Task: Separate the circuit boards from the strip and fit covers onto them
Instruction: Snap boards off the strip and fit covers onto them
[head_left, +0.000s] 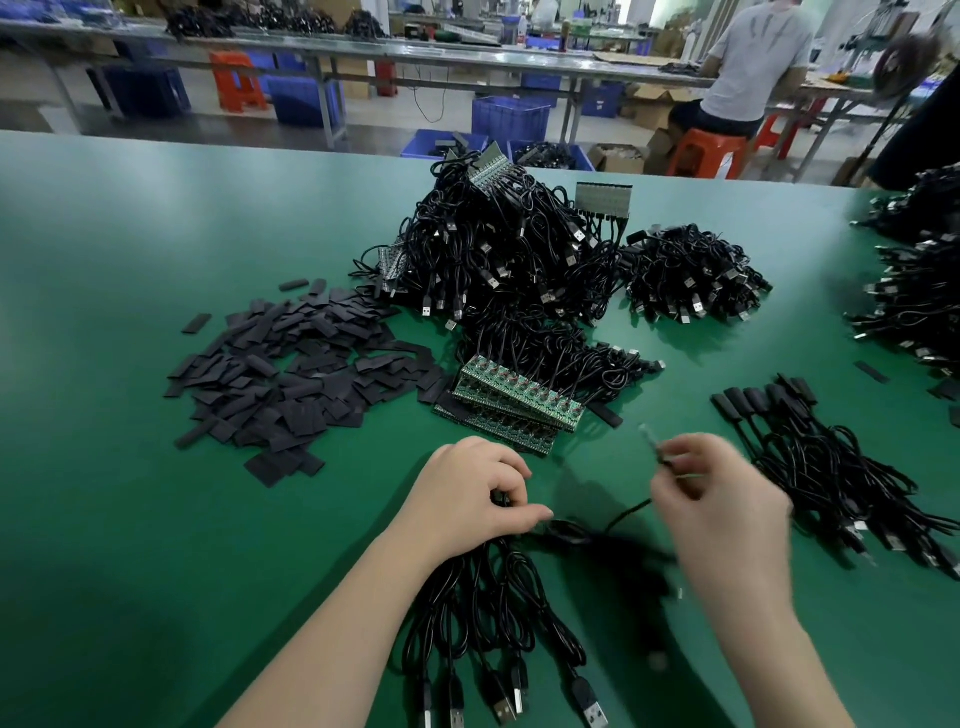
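Note:
My left hand (475, 491) grips the top of a bundle of black USB cables (498, 623) that trails toward me on the green table. To its right my right hand (722, 499) pinches one small circuit board (655, 447), blurred by motion, with its black cable hanging down to the left. Green strips of joined circuit boards (514, 400) lie stacked just beyond both hands. Further left sits a heap of flat black covers (291, 374).
A big tangle of black cables with board strips (509, 249) sits mid-table, a smaller one (696, 275) to its right. Covered cables (810, 457) lie right of my right hand, more piles (919, 301) at the right edge. A person sits at a far bench.

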